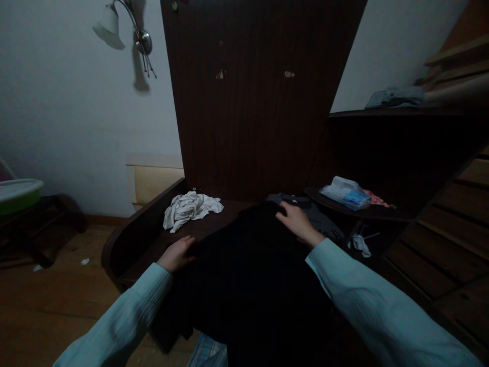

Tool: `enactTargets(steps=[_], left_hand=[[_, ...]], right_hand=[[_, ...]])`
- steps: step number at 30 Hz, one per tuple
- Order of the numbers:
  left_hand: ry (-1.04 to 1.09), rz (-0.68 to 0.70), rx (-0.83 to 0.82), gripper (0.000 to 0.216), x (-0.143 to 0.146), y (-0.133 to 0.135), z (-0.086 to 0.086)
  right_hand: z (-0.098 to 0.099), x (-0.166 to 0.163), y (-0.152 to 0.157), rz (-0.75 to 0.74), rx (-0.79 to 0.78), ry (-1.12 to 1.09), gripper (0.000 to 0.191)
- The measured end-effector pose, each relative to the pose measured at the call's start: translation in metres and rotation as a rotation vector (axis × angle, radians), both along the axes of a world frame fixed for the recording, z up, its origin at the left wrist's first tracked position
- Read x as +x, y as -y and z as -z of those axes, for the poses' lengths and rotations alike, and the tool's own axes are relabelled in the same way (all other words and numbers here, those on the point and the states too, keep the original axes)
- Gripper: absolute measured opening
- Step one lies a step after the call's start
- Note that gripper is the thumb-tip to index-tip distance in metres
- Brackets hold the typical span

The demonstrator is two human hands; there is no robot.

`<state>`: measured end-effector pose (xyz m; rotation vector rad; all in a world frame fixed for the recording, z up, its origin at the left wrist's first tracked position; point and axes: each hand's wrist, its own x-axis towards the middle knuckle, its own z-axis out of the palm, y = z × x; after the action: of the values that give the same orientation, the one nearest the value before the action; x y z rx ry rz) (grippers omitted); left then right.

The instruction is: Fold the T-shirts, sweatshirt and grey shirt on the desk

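A black garment [252, 285] is spread between my two hands, over the dark wooden surface and down toward me; its exact kind is too dark to make out. My left hand [179, 254] is closed on its left edge, fingers bent over the cloth. Farther off and to the right, my right hand [298, 222] pinches the garment's upper edge. Just behind my right hand lies a dark grey printed garment [323, 221], partly covered. A crumpled white cloth [191, 208] rests on the wooden surface beyond my left hand.
A tall dark wood panel [252, 112] rises behind the surface. Shelves at right carry a plastic packet [347, 193] and folded cloth [395, 97]. A wall lamp [110, 28] hangs upper left. At far left, a green basin [21, 196] sits on a dark stool [38, 219].
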<state>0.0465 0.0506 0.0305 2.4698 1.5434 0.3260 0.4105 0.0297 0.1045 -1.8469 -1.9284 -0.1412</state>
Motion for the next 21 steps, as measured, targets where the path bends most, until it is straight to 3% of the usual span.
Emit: enactTargets(steps=[4, 6, 8, 11, 13, 17, 19, 21], left_hand=[[0.036, -0.004, 0.126, 0.036, -0.005, 0.015, 0.002], [0.114, 0.017, 0.132, 0.036, -0.007, 0.018, 0.001], [0.228, 0.005, 0.093, 0.036, -0.009, 0.015, -0.001], [0.316, -0.086, 0.012, 0.038, -0.010, 0.005, -0.006], [0.294, -0.107, -0.049, 0.035, -0.009, -0.001, -0.007], [0.171, -0.042, -0.155, 0.027, -0.004, -0.003, -0.007], [0.086, -0.019, -0.159, 0.027, -0.004, 0.000, -0.008], [0.006, 0.000, -0.145, 0.029, -0.006, 0.002, -0.012]], right_hand=[[-0.025, 0.064, -0.007, 0.329, 0.006, -0.006, 0.028], [-0.027, 0.085, -0.006, 0.404, -0.013, 0.051, 0.027], [-0.025, 0.089, -0.004, 0.414, 0.077, 0.103, 0.026], [-0.016, 0.065, -0.004, 0.267, 0.252, 0.102, 0.028], [-0.009, 0.036, -0.009, 0.077, 0.244, 0.079, 0.029], [0.008, -0.021, -0.025, -0.184, 0.005, 0.145, 0.042], [0.016, -0.039, -0.032, -0.177, -0.175, 0.227, 0.052], [0.020, -0.048, -0.036, -0.128, -0.329, 0.301, 0.048]])
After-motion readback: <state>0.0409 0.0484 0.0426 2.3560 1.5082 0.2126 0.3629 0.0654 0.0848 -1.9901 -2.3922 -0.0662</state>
